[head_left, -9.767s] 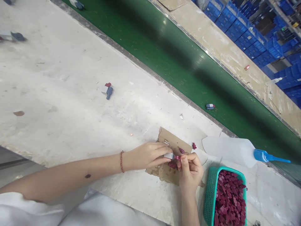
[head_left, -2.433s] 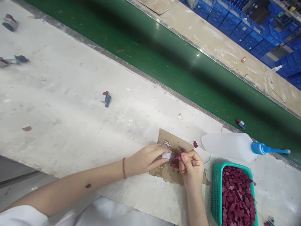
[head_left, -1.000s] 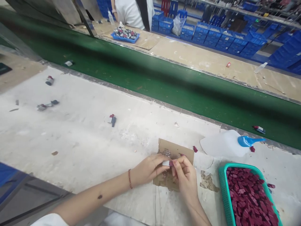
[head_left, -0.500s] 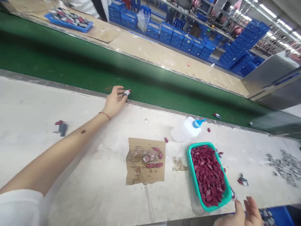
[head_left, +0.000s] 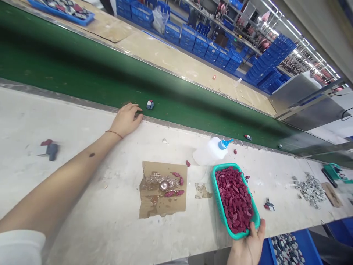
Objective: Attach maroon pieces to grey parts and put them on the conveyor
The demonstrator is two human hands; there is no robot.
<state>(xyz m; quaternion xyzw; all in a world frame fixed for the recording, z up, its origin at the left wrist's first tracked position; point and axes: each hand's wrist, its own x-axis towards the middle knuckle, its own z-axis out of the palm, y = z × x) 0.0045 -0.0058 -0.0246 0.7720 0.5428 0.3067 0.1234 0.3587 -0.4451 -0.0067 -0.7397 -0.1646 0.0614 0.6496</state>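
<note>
My left hand (head_left: 126, 118) reaches far across the bench to the edge of the green conveyor belt (head_left: 82, 73); its fingers are loosely spread and hold nothing. A small white and dark part with a red end (head_left: 149, 105) lies on the belt just beyond the fingertips. My right hand (head_left: 249, 244) is at the near edge of the bench, thumb up against the near rim of a teal basket (head_left: 218, 200) filled with dark red pieces. A brown cardboard scrap (head_left: 162, 206) with glue, a few red pieces and metal bits lies between my arms.
A white squeeze bottle with a blue nozzle (head_left: 211, 151) lies beside the basket. One assembled part (head_left: 50, 149) sits at left on the bench, grey metal pieces (head_left: 309, 186) at right. Blue crates (head_left: 217, 55) line the far side; a blue bin (head_left: 289, 250) of parts sits below.
My left hand has let go of the small part, which now lies on the belt. My right hand has moved up to the near end of the teal basket.
</note>
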